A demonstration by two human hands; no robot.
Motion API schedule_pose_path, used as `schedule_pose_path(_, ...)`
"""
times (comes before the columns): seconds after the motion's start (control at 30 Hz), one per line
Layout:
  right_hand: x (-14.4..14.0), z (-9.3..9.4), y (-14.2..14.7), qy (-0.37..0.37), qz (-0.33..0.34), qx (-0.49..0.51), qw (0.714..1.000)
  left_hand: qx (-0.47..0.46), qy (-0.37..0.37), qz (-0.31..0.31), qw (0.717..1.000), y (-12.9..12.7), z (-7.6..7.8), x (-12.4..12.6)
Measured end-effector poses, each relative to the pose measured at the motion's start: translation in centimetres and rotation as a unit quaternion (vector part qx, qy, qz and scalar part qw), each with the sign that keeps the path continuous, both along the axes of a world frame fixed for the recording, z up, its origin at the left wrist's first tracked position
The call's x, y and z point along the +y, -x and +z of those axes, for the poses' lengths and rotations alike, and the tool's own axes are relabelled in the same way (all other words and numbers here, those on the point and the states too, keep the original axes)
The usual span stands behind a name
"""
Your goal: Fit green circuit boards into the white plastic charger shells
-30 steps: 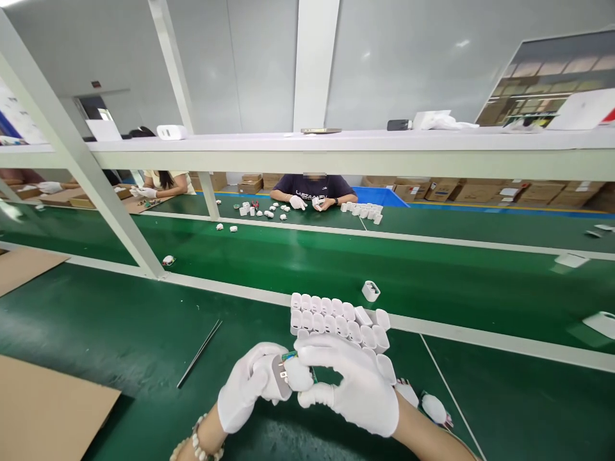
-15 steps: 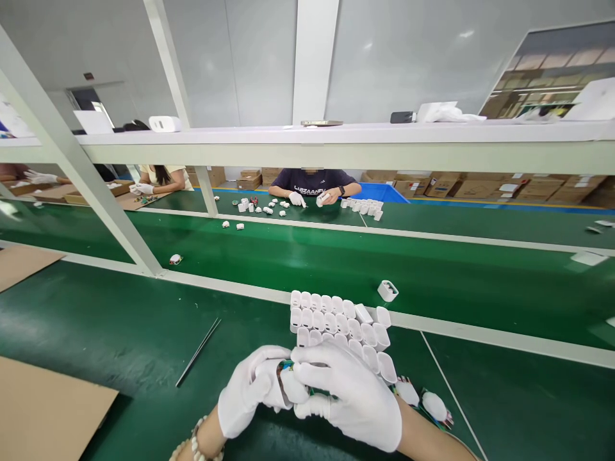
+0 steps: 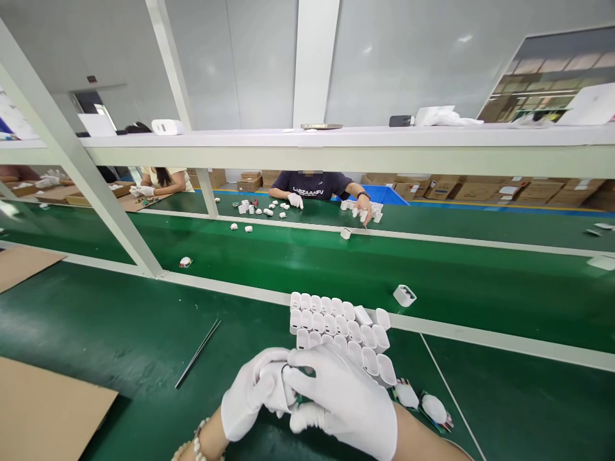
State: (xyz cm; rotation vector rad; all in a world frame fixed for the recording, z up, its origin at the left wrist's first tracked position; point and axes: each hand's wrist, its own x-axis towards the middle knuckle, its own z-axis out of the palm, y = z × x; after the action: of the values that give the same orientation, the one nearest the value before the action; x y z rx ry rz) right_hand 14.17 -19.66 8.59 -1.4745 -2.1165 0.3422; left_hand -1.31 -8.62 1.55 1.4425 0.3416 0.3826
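Observation:
Both my hands wear white gloves and meet low in the middle of the head view. My left hand is closed around a white plastic case. My right hand is closed on a circuit board, a green bit of which shows under its fingers at the case's mouth. Most of the board is hidden by the case and gloves. Just beyond my hands, white open-topped cases stand in rows. Two circuit boards with white covers lie right of my right wrist.
Tweezers lie on the green bench at left, near a cardboard sheet. A filled case and a loose board sit on the green belt. Across it, a co-worker's hand is at more cases. A shelf spans above.
The board has gone deeper into the case between my hands. Items on the belt have shifted right. The co-worker's hand has moved to their cases, and another case now sits on the belt's far side.

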Motion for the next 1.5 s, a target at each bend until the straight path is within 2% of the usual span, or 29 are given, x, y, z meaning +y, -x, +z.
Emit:
schedule_pose_path(0.07,0.3,0.2,0.3,0.016,0.018,0.053,0.998,-0.014,0.025,-0.011,1.0,0.0,-0.4,-0.1)
schedule_pose_path(0.13,0.3,0.2,0.7,0.032,0.003,0.089,0.996,-0.031,0.009,-0.017,0.999,-0.3,-0.6,-0.1)
schedule_pose_path(0.2,0.1,-0.3,1.2,0.049,-0.075,0.092,0.992,-0.055,-0.04,-0.03,0.997,-0.8,-0.9,-0.2)
schedule_pose_path(0.27,-0.1,-1.1,1.7,0.081,-0.18,0.095,0.976,-0.057,-0.087,-0.04,0.994,-1.4,-1.0,-0.5)
schedule_pose_path(0.33,-0.3,-1.6,1.9,0.128,-0.236,0.112,0.957,-0.027,-0.114,-0.034,0.993,-1.9,-0.9,-0.8)
schedule_pose_path(0.43,-0.5,-1.6,1.6,0.154,-0.21,0.152,0.954,0.025,-0.122,-0.017,0.992,-2.2,-0.6,-0.9)
schedule_pose_path(0.5,-0.6,-1.3,1.1,0.118,-0.183,0.153,0.964,0.046,-0.127,-0.002,0.991,-2.1,-0.4,-0.9)
schedule_pose_path(0.63,-0.9,-1.3,0.8,0.023,-0.149,0.043,0.988,0.077,-0.177,0.027,0.981,-1.8,-0.4,-0.8)
schedule_pose_path(0.77,-0.8,-2.0,1.6,-0.044,-0.158,-0.033,0.986,0.09,-0.228,0.031,0.969,-2.0,-0.5,-1.1)
schedule_pose_path(0.97,-0.6,-2.4,2.1,-0.078,-0.172,-0.013,0.982,0.115,-0.25,0.04,0.961,-2.0,-0.4,-1.0)
schedule_pose_path(1.17,-0.8,-2.4,2.0,-0.038,-0.146,-0.003,0.989,0.11,-0.23,0.013,0.967,-2.0,0.1,-0.9)
schedule_pose_path(1.33,-1.1,-2.8,2.0,0.057,-0.141,-0.011,0.988,0.1,-0.236,0.016,0.966,-2.4,-0.3,-1.0)
schedule_pose_path(1.5,-1.3,-3.2,2.0,0.083,-0.136,-0.022,0.987,0.125,-0.241,-0.019,0.962,-2.8,-0.5,-1.1)
